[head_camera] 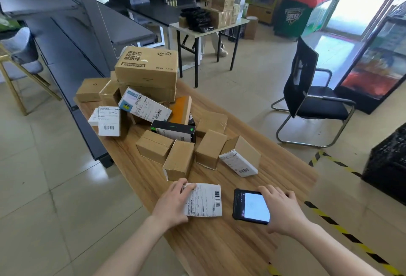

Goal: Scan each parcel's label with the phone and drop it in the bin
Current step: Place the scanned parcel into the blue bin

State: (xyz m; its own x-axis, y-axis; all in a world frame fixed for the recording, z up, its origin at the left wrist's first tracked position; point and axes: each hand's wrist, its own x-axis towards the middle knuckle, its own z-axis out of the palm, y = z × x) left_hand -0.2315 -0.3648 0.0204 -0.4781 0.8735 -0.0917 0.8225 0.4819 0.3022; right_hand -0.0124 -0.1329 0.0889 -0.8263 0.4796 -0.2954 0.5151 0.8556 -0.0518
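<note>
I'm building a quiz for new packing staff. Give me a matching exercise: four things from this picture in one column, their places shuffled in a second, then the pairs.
Things
1 phone
2 labelled parcel
3 big carton
4 chair

Places
A on top of the pile at the far end of the table
B under the left hand
C on the floor, right of the table
D under the right hand

Pairs: 1-D, 2-B, 3-A, 4-C

Labelled parcel [204, 200]: on the table [219, 247], near end, left side.
Phone [252, 207]: same end, right side.
Parcel heap [146, 106]: table's far end.
Chair [307, 102]: right of table.
Shelving [66, 56]: left of table.
</note>
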